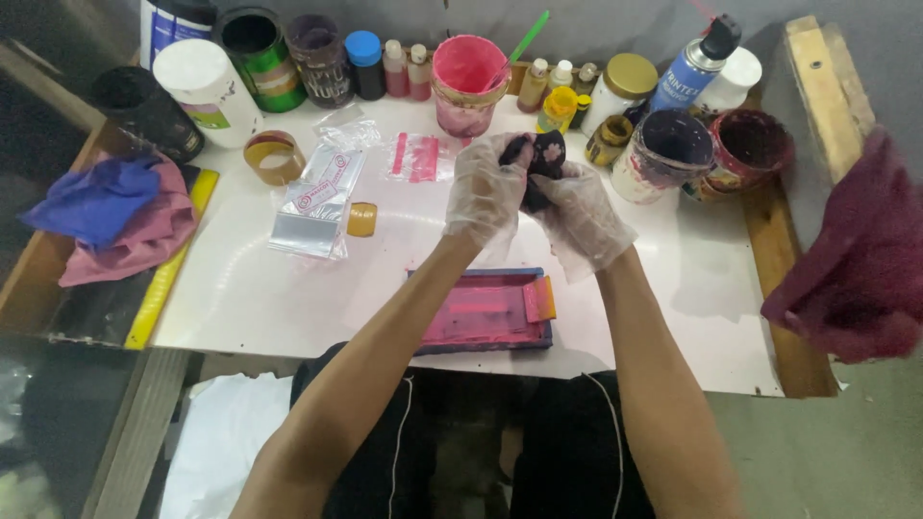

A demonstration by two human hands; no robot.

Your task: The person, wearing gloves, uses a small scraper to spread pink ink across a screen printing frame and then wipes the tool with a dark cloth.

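Note:
Both my hands wear thin clear plastic gloves. My left hand [486, 187] and my right hand [582, 216] are closed together on a dark stained rag [543, 159], held above the white table [288, 288]. Below them, near the table's front edge, lies a small screen frame covered in pink ink [481, 309] with an orange-handled scraper [539, 299] resting on its right end.
Several ink jars, bottles and a pink tub [468, 82] line the table's back edge, with a blue spray can [694, 65] at right. Clear plastic bags [322, 197] and tape rolls [273, 157] lie left of centre. Blue and pink cloths [115, 216] sit far left, a maroon cloth [856, 259] far right.

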